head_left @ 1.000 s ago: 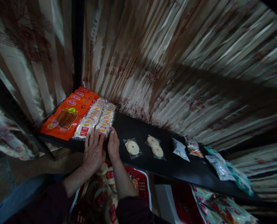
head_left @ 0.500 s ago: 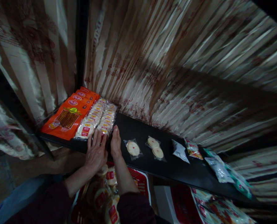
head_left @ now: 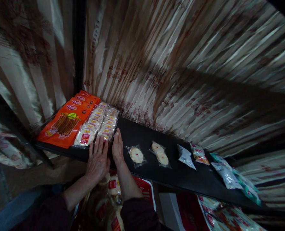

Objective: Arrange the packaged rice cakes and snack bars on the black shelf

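Observation:
Two overlapping rows of clear-wrapped round flatbreads (head_left: 86,136) with red and yellow labels lie on a black shelf (head_left: 137,128). My left hand (head_left: 98,160) lies with fingers stretched out over the front end of the right-hand row (head_left: 107,125), its fingertips touching the nearest pack. Along that row's right side my right hand (head_left: 117,146) stands on edge, fingers straight and held together, palm toward the packs. Neither hand is wrapped round anything. The front pack is partly hidden under the left fingers.
Orange snack bags (head_left: 60,125) overlap at the shelf's left end. Rightward lie a single flatbread pack (head_left: 136,155), another pack (head_left: 160,154), a silvery packet (head_left: 186,156) and green packets (head_left: 248,187). Below stand a red crate (head_left: 147,189) of flatbreads and a box (head_left: 170,205). Pleated curtain (head_left: 137,64) hangs behind.
The view has shifted slightly, so the packs at the left sit a little further left and lower. Both hands keep nearly the same place against the right-hand row.

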Tool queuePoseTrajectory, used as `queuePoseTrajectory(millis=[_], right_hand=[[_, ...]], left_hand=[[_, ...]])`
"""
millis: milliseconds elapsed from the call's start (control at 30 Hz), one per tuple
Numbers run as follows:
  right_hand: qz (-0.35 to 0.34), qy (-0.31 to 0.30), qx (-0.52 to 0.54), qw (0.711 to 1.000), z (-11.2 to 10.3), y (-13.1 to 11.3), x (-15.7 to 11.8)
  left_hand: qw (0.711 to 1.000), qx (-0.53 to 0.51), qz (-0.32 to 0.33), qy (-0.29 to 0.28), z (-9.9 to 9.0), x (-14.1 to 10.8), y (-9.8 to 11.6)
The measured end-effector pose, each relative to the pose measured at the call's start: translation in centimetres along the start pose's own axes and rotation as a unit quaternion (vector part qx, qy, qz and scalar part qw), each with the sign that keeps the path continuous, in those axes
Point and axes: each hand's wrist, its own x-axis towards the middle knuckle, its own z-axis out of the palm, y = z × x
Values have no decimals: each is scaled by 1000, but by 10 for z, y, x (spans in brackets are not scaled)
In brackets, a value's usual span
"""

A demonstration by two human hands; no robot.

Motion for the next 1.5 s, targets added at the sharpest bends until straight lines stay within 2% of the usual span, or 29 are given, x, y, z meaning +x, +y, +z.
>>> queuePoseTrajectory(millis=[300, 533, 733, 967, 1133, 1300, 1500], right_hand=[[18, -1, 65, 998, 16, 11, 28], [26, -11, 61, 998, 13, 10, 28], [8, 11, 37, 999, 2, 1, 18], [-50, 36, -41, 997, -28, -6, -13], [-118, 80, -159, 977, -67, 5, -32], [-144, 118, -227, 956, -105, 19, -47], [-168, 138, -244, 945, -122, 28, -62]], left_hand=[[1000, 8, 21, 8, 1, 2, 0], [1000, -3, 24, 11, 4, 4, 1], [1000, -9, 23, -3, -2, 4, 4], [997, -31, 66, -8, -3, -2, 12], [990, -77, 117, -2, 2, -11, 21], [980, -112, 162, 6, 5, -19, 28], [976, -128, 175, 16, 5, -25, 26]])
